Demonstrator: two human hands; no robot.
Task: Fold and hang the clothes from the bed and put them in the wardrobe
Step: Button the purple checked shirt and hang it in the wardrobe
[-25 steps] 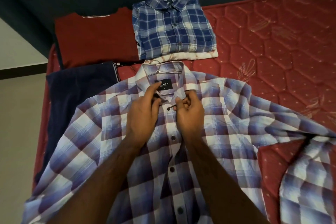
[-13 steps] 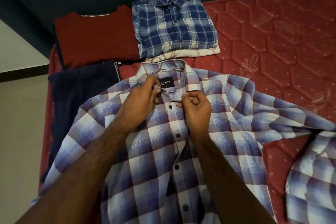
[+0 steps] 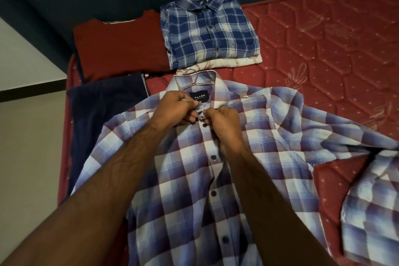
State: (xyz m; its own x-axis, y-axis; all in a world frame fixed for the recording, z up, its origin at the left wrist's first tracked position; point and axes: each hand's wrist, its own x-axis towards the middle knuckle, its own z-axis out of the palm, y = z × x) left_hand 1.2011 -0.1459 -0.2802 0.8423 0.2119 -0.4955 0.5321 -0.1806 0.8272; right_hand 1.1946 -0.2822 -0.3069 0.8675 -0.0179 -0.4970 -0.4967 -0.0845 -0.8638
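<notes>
The checked shirt (image 3: 172, 179) lies face up across the red bed (image 3: 323, 54), a wire hanger (image 3: 195, 79) poking out of its collar. Both hands are at the top of the button strip: the left hand (image 3: 180, 108) has curled tighter than half a second ago and pinches the collar edge just below the dark neck label (image 3: 198, 97), and the right hand (image 3: 224, 123) has slid in from the right until its knuckles almost meet the left, fingers closed on the opposite edge by the top button. The gap at the neck looks narrower than before. Behind the collar sits a folded blue checked shirt (image 3: 207, 28) on a pale folded cloth (image 3: 237, 63); a red top (image 3: 121, 45) and navy trousers (image 3: 103, 114) lie to the left
</notes>
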